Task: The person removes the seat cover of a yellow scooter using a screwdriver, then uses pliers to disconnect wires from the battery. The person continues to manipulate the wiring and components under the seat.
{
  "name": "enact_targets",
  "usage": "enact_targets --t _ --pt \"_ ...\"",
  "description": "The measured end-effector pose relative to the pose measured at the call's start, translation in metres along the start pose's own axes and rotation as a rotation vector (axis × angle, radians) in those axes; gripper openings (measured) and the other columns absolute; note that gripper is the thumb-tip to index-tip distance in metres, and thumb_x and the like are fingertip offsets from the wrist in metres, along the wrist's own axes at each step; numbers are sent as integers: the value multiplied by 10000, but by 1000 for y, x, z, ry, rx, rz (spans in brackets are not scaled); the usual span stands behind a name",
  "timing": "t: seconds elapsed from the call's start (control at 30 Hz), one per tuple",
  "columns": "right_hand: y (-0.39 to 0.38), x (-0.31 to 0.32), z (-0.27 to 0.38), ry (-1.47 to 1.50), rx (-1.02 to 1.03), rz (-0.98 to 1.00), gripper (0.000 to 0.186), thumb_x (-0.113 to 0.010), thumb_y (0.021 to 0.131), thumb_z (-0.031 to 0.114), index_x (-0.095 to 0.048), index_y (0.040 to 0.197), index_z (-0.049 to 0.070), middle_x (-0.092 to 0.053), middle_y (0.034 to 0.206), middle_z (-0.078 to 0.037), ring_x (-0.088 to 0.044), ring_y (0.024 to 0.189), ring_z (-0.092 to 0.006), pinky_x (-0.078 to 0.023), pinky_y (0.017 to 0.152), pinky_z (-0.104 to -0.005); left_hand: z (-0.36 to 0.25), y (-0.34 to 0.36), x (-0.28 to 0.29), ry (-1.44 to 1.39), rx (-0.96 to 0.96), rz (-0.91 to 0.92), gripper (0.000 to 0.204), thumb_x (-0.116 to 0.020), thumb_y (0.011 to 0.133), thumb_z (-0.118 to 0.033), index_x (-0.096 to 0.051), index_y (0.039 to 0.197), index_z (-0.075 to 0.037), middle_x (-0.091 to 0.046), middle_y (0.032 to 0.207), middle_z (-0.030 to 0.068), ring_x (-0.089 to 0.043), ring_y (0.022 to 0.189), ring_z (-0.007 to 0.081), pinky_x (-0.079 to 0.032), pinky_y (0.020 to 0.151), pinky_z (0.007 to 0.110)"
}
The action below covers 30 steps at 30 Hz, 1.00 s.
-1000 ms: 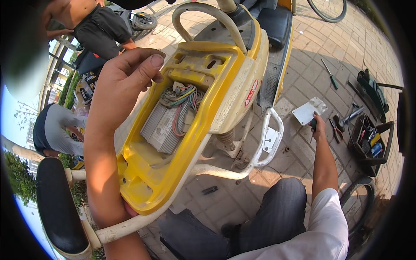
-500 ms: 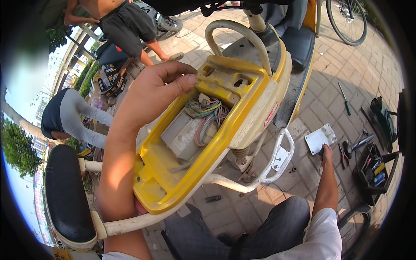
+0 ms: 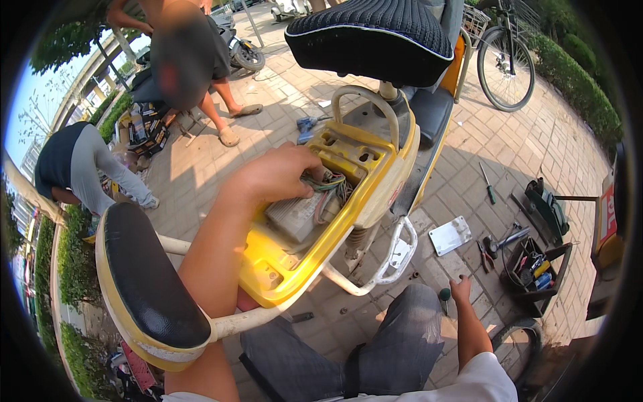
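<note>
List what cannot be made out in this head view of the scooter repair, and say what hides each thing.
- Left hand fingertips: buried among the wires.
- Right hand grip: too small, partly behind the knee.
- Toolbox contents: too small.
- Rear tyre: cut by the rim.

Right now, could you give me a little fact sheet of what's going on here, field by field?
Setting: outdoors on a brick pavement
Main object: yellow scooter body, seat raised, compartment open
Left hand: inside the compartment, on the coloured wires beside a grey box
Right hand: down by the ground, on a dark-handled tool
Nearby: white plate, black toolbox, loose screwdriver, bicycle
Others: two people at the upper left
</note>
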State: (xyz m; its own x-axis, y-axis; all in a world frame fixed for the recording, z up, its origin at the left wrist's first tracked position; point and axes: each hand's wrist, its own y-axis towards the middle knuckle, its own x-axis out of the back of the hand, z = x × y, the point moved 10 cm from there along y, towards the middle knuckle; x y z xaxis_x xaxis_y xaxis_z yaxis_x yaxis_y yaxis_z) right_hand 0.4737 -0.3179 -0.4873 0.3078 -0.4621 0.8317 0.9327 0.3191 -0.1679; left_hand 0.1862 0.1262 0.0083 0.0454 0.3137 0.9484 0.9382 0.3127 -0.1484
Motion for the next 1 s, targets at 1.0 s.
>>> enact_targets --t 1.0 --pt "-166 166 635 734 1012 396 262 -691 746 189 -689 901 -22 -643 862 -76 -595 765 -143 -478 716 -269 42 -5 30 -776 -1 -298 250 -534 866 -25 -615 1102 -3 -639 858 38 -545 732 91 -445 650 241"
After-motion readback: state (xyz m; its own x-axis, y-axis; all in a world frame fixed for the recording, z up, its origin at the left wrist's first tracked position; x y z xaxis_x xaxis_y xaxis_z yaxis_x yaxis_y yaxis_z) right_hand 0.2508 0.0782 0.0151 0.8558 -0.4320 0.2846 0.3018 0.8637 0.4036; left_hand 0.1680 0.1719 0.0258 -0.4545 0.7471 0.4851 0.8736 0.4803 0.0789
